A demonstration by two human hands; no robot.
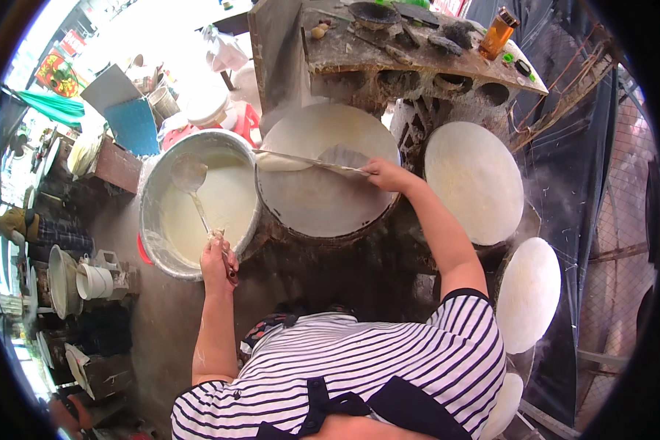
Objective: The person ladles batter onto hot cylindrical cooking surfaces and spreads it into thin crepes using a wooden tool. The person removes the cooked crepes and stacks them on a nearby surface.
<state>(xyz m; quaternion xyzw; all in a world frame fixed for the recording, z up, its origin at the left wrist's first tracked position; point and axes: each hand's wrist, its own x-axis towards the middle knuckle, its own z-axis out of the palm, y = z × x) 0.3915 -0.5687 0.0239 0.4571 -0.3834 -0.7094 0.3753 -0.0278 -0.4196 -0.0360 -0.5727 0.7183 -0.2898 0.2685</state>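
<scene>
My left hand (218,262) is closed round the handle of a ladle (191,176). The ladle's bowl is over the whitish batter (213,198), inside a large metal pot (148,220). My right hand (386,175) grips the right end of a long thin flat stick (301,157). It reaches across a wide round steaming surface (323,202) to the pot's rim. A pale thin sheet (282,163) shows along the stick's left part, and a greyish patch lies behind its right part. Whether the sheet hangs from the stick or lies under it, I cannot tell.
Three pale round discs (474,183) stand along the right side. Behind the round surface is a sooty stove ledge (418,62) with an orange bottle (499,34) and dark tools. Left of the pot are a blue panel (132,126) and a white bucket (95,281).
</scene>
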